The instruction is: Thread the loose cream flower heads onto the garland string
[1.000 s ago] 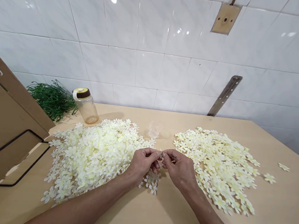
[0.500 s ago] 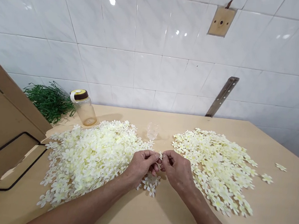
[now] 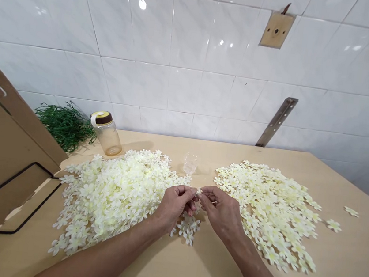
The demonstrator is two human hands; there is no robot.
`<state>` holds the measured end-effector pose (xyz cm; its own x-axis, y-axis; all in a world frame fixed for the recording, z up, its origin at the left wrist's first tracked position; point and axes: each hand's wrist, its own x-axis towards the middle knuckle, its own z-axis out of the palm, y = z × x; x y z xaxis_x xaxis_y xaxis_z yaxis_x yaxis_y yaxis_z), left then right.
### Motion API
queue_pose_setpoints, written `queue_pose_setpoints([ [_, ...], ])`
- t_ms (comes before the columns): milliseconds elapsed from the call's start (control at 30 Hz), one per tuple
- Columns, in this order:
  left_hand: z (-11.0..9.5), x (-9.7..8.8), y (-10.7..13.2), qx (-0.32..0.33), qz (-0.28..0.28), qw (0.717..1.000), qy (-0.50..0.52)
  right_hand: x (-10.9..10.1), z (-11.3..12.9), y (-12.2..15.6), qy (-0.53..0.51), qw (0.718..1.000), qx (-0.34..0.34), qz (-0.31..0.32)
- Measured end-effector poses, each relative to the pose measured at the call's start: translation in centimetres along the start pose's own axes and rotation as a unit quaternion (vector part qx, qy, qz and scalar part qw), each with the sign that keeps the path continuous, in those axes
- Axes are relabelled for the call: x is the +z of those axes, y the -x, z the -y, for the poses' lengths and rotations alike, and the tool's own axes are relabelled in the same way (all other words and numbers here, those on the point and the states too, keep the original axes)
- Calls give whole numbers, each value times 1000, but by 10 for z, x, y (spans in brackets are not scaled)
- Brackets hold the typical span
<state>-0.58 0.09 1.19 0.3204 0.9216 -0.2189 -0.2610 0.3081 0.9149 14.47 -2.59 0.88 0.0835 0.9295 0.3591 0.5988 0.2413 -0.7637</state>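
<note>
My left hand and my right hand meet at the middle of the table, closed, thumbs and fingertips pinching. Between the fingertips shows a small white artificial flower, mostly covered by the fingers. Beside my left forearm lies a big heap of pale yellow-white artificial flowers. A flatter spread of similar flowers lies to the right of my right hand. Several loose flowers rest just below my hands. Beyond the fingers stands a small clear plastic cup; its contents are hard to make out.
A bottle with a brown and yellow lid stands behind the left heap, beside green plastic stems. At the left are a cardboard box and a black wire frame. A tiled wall borders the table's back.
My right fingers have shifted slightly left, closer against my left fingertips, so less of the flower shows. The whole view has moved a little; the heaps are unchanged.
</note>
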Motion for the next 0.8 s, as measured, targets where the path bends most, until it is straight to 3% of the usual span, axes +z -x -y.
queue_pose_setpoints([
  [100,1,1,0,13,-5,1000,-11,-1,2,-1,32,999,-42,-8],
  [800,3,-1,1,22,-20,993,-111,-3,6,1,87,992,-87,7],
])
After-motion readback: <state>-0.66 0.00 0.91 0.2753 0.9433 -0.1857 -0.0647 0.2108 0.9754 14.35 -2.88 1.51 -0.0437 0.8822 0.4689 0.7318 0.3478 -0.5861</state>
